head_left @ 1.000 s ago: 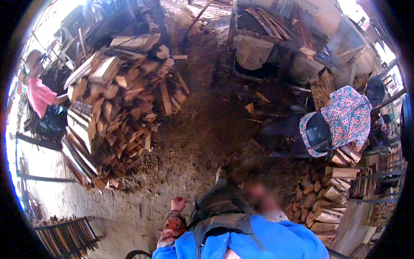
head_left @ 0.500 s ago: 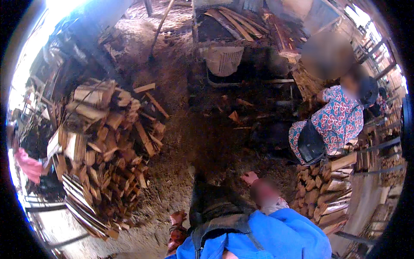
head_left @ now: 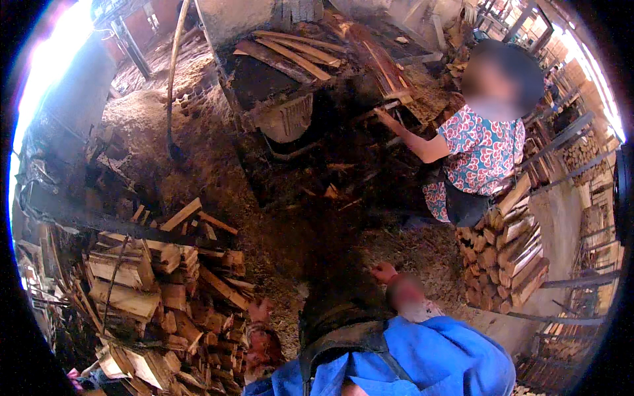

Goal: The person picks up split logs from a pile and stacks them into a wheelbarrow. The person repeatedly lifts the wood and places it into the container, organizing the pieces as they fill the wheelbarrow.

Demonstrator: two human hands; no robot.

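My left hand [head_left: 260,310] hangs low on my left, beside a big stack of split firewood [head_left: 175,297]. Its fingers look spread, and I see nothing in them. On my right, my other hand, my right hand [head_left: 383,272], is held over the dirt floor with loosely parted fingers and nothing visible in it. I wear a blue top [head_left: 436,350] and a dark apron [head_left: 347,346]. The wood pile is the thing closest to my left hand; whether they touch, I cannot tell.
A co-worker in a patterned shirt [head_left: 485,145] stretches an arm [head_left: 422,146] toward a dark bench. Wooden strips [head_left: 297,56] and a pale bucket [head_left: 287,120] are ahead. Another firewood stack [head_left: 502,264] stands at right; a long pole [head_left: 174,79] leans at far left.
My view has swung left, so the bench and bucket sit further left and tilted. The left wood pile now lies lower. The co-worker's arm now reaches out over the bench.
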